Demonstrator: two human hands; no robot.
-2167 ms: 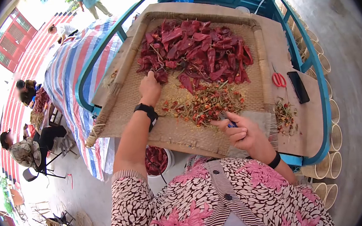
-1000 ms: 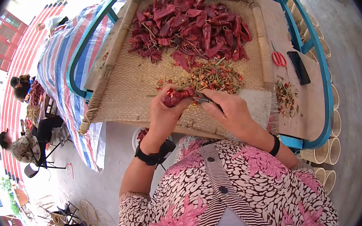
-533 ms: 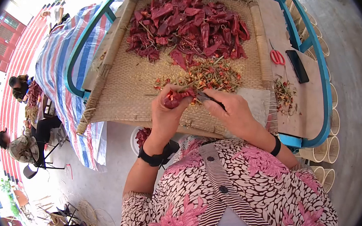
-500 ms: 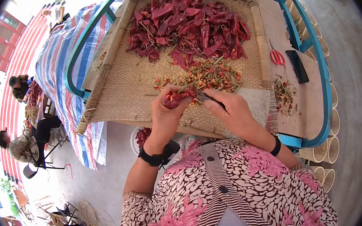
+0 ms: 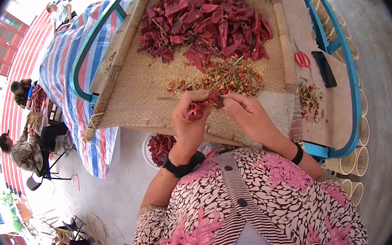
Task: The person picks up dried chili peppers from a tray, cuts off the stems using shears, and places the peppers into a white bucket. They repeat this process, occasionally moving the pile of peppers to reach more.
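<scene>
Red, wrinkled dried pepper (image 5: 197,112) is enclosed in the left hand (image 5: 189,118), grip closed, thumb and fingers wrapped about it. It is held over the near edge of the tray. The right hand (image 5: 253,119) meets it at the end facing right; its thumb and fingers are pinched on a small dark object (image 5: 219,102) against that end. Whether this is a blade tip cannot be told.

Change noted: half a second ago a dark tool lay exposed along the right fingers; it is now largely concealed, and the right thumb sits closer to the pepper. In my judgement, the handling now bears directly on the pepper's end.

Just beyond the hands, a loose pile of greenish-brown stems with red scraps (image 5: 234,78) lies on the tan woven tray (image 5: 126,98). Behind it stands a broad heap of dark-red dried peppers (image 5: 204,23). Below the tray's near edge, a round white bucket (image 5: 147,154) contains further red peppers (image 5: 161,147).

To the right, red-handled scissors (image 5: 302,58) and a black rectangular phone (image 5: 325,69) rest side by side on a brown flat board (image 5: 332,122), bounded by a teal metal rail (image 5: 355,115).
</scene>
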